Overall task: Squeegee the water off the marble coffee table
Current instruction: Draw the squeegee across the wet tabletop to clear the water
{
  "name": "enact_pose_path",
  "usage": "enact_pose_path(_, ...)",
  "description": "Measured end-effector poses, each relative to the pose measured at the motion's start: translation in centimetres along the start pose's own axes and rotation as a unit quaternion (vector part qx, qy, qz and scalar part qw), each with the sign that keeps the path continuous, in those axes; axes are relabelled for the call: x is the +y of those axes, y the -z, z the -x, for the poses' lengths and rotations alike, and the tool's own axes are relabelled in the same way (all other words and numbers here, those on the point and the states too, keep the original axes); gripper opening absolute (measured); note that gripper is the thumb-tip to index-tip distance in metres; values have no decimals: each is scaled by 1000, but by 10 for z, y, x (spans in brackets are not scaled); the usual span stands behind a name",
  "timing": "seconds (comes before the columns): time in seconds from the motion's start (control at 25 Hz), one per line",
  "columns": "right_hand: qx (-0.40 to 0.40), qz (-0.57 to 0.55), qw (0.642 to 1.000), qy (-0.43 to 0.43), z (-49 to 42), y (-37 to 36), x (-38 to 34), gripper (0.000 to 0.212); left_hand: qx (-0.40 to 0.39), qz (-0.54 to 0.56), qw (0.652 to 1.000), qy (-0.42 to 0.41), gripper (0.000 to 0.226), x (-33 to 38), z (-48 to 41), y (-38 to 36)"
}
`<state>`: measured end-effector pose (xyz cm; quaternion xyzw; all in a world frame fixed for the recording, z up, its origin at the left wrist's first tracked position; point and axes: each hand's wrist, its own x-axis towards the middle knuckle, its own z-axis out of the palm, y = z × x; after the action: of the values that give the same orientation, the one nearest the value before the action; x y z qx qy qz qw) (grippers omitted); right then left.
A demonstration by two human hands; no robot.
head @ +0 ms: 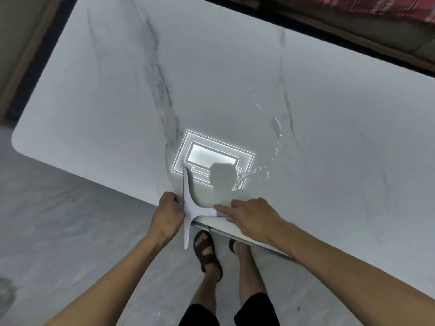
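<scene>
A white squeegee (190, 203) lies at the near edge of the white marble coffee table (113, 95), its long blade running away from me and partly overhanging the edge. My left hand (167, 211) grips the blade's left side. My right hand (249, 214) rests on the handle, fingers stretched along it. Water (263, 174) beads and streaks on the marble just right of the squeegee, trailing up toward the table's middle right.
A ceiling light's reflection (211, 156) glares on the marble beyond the squeegee. My sandalled feet (207, 249) stand on the grey floor (70, 231) below the table edge. A dark gap and patterned fabric (376, 5) border the far side.
</scene>
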<state>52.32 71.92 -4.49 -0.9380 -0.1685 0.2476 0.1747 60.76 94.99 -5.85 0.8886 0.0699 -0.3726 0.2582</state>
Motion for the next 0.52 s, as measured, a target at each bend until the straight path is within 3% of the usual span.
enact_pose_path(0.16, 46, 20, 997, -61, 13, -15, 14, 44, -1, -19, 999, -42, 15, 2, 4, -41)
enact_pose_path(0.32, 38, 24, 987, -156, 80, -6, 65, 44, -32, -63, 995, -71, 24, 24, 15, -81)
enact_pose_path(0.52, 23, 45, 965, -257, 188, 4, 126, 42, -77, -107, 991, -36, 30, 43, 24, -99)
